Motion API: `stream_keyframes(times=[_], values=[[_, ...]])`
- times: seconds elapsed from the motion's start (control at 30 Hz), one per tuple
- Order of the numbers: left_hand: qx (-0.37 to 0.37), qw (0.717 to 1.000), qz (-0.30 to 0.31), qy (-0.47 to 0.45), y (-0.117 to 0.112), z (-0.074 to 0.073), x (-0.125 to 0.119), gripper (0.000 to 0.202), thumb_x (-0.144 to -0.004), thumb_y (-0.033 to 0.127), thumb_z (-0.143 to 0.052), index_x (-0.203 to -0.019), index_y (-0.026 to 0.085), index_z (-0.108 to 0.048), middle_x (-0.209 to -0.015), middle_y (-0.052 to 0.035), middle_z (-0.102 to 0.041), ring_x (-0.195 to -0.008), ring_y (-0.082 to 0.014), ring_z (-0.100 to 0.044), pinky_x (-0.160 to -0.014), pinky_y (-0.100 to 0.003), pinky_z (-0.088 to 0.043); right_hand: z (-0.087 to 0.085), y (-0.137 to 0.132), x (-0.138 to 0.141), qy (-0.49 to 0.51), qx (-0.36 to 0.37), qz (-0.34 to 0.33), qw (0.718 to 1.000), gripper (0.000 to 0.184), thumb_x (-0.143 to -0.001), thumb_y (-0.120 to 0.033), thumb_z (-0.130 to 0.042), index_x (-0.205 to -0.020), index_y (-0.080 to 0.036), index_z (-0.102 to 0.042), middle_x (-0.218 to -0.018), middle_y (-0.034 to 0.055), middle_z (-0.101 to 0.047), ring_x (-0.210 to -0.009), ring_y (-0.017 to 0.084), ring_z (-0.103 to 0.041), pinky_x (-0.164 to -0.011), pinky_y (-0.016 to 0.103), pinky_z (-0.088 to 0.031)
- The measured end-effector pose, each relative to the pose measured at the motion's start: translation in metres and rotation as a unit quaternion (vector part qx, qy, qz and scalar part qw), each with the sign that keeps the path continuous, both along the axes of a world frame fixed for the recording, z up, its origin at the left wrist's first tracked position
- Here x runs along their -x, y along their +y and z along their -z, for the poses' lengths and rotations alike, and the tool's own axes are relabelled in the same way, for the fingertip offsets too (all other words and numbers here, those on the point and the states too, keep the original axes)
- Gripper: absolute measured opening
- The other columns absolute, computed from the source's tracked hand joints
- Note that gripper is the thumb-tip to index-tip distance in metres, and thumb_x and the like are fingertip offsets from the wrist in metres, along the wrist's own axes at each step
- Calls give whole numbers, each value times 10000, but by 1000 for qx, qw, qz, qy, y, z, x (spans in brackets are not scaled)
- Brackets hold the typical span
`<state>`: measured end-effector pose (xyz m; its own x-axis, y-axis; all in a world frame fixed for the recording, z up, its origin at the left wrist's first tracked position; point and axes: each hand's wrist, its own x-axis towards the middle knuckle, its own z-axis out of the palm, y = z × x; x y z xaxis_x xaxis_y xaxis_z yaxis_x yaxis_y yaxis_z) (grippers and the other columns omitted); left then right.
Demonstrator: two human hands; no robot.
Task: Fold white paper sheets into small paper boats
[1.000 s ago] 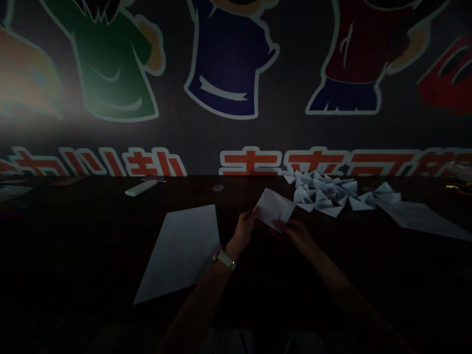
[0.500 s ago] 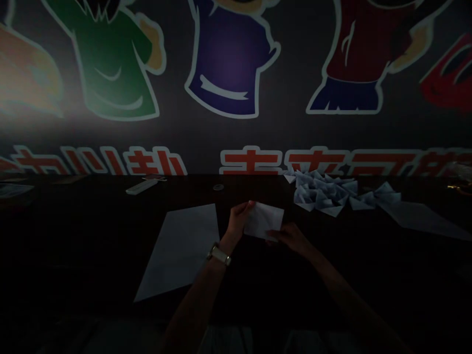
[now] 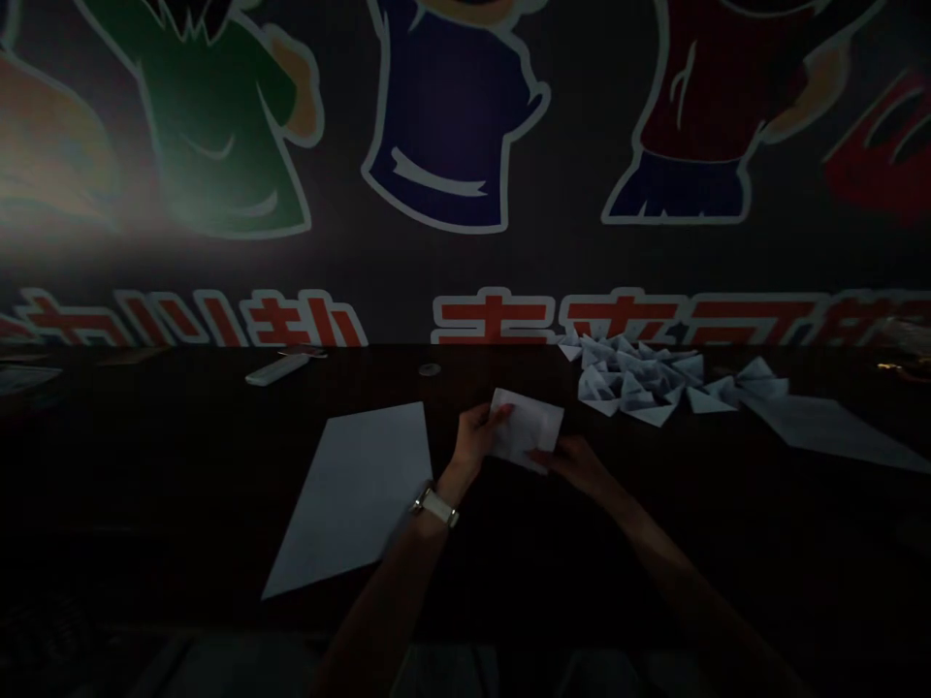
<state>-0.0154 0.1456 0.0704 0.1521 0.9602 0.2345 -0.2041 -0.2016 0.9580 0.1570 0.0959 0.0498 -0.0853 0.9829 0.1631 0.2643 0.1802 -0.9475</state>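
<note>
A small folded sheet of white paper (image 3: pixel 529 427) is held up between both hands above the dark table. My left hand (image 3: pixel 475 434), with a pale-banded watch (image 3: pixel 436 506) on its wrist, pinches the paper's left side, thumb lying across its face. At the lower right corner my right hand (image 3: pixel 574 463) grips it, fingers partly behind the sheet. Left of my forearm lies a large flat white sheet (image 3: pixel 356 494). Beyond my right hand sits a pile of folded paper boats (image 3: pixel 640 378).
Another flat white sheet (image 3: pixel 836 431) lies right of the boats. A white oblong object (image 3: pixel 277 368) and a small round clear piece (image 3: pixel 430 369) are toward the back of the dark table (image 3: pixel 181 465). A wall with painted cartoon figures (image 3: pixel 443 126) rises behind.
My left thumb has slid from the paper's upper left corner inward onto its face. The paper has tilted slightly. Both hands keep hold of it.
</note>
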Motion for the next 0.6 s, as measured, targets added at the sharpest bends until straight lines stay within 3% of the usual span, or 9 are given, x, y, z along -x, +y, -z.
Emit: stream_keyframes(times=[0.13, 0.23, 0.37, 0.6], values=[[-17, 999, 15, 44, -1, 1, 0, 451, -587, 552, -717, -569, 116, -603, -511, 32, -465, -476, -64, -364, -441, -190, -240, -7, 1, -8, 88, -36, 66, 993, 377, -623, -487, -720, -820, -166, -727, -791, 32, -717, -743, 229, -638, -679, 310, -477], [-10, 996, 56, 63, -2, 5, -2, 447, -593, 550, -712, -656, 110, -661, -571, 7, -529, -516, -85, -416, -467, -195, -277, -7, 3, -16, 118, -54, 118, 985, 347, -657, -490, -695, -760, -160, -728, -722, 20, -704, -724, 224, -629, -668, 310, -466], [15, 995, 73, 60, -3, 10, -6, 423, -552, 516, -749, -674, 116, -686, -609, -4, -571, -560, -108, -459, -519, -212, -327, -1, 9, -23, 186, -54, 206, 959, 354, -591, -485, -739, -728, -158, -722, -697, 22, -702, -710, 233, -626, -636, 325, -469], [6, 998, 64, 22, 1, 19, -9, 416, -596, 523, -723, -612, 111, -666, -561, 15, -531, -547, -91, -422, -519, -209, -314, -4, 10, -23, 267, -39, 225, 936, 281, -519, -404, -780, -695, -193, -725, -760, 36, -725, -819, 261, -648, -735, 358, -492]])
